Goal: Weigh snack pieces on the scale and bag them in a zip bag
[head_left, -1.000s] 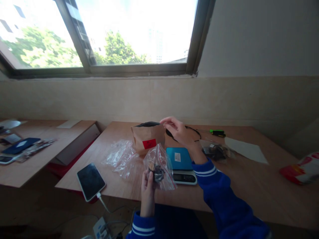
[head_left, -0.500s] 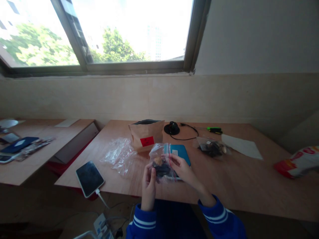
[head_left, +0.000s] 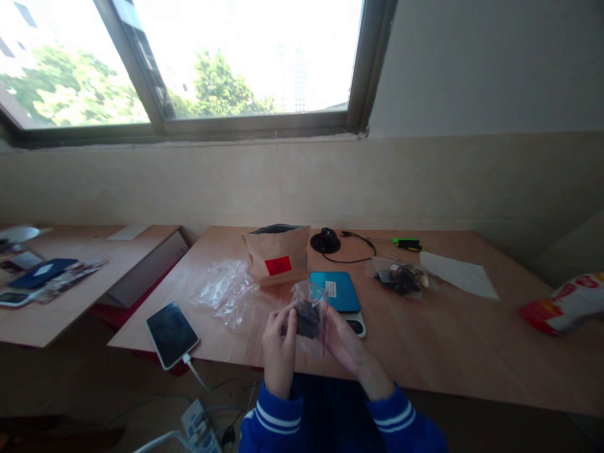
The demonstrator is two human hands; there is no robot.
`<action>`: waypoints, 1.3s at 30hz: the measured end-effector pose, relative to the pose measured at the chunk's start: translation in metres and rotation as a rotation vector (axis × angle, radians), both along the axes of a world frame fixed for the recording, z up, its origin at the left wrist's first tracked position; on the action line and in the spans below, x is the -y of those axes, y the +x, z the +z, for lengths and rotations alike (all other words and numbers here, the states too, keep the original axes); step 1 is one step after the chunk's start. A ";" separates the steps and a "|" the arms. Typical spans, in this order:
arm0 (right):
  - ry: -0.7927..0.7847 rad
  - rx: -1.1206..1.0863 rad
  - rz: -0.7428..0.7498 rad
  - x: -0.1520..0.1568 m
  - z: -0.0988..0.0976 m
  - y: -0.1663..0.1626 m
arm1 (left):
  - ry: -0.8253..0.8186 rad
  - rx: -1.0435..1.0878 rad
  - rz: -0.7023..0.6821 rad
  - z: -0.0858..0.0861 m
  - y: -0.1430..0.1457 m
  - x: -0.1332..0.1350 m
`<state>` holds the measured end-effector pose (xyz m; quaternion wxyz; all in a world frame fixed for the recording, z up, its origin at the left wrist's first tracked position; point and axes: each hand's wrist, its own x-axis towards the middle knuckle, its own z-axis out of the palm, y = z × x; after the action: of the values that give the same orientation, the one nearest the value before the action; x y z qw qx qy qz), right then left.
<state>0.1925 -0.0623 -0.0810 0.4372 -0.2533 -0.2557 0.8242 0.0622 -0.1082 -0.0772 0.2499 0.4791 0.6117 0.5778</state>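
Observation:
A clear zip-lock bag (head_left: 309, 319) with dark pieces in it is held up between my hands, over the front part of the table. My left hand (head_left: 279, 343) pinches its left side, thumb in front. My right hand (head_left: 343, 340) grips the right side by the red zip strip, its fingers partly hidden behind the plastic. Just beyond lies a blue-topped digital scale (head_left: 342, 290), its display near my right hand. Behind the bag stands a brown paper pouch (head_left: 257, 258) with a red label, its top gaping.
Crumpled clear bags (head_left: 221, 286) and a charging phone (head_left: 172, 335) lie to the left. On the right are another bag of dark pieces (head_left: 403, 278), a paper sheet (head_left: 460, 275), a green-black screwdriver (head_left: 406, 243) and a red-white packet (head_left: 564, 305). A black cabled device (head_left: 325, 240) sits behind.
The bag has turned and come nearer to me, so the brownish piece no longer shows. My right hand has moved down from the bag's top to its side, uncovering the scale.

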 end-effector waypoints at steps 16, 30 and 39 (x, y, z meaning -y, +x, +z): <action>0.018 -0.043 0.135 0.017 0.008 -0.010 | 0.069 -0.099 0.194 0.006 0.005 0.004; 0.028 0.013 -0.123 0.009 0.012 -0.010 | 0.057 -0.032 0.211 0.007 -0.007 0.001; 0.030 0.035 -0.447 -0.009 0.009 -0.003 | 0.025 0.080 0.201 0.009 -0.017 0.001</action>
<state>0.1895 -0.0537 -0.0718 0.6081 -0.3112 -0.2133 0.6985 0.0450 -0.1088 -0.0685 0.2093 0.3949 0.6389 0.6261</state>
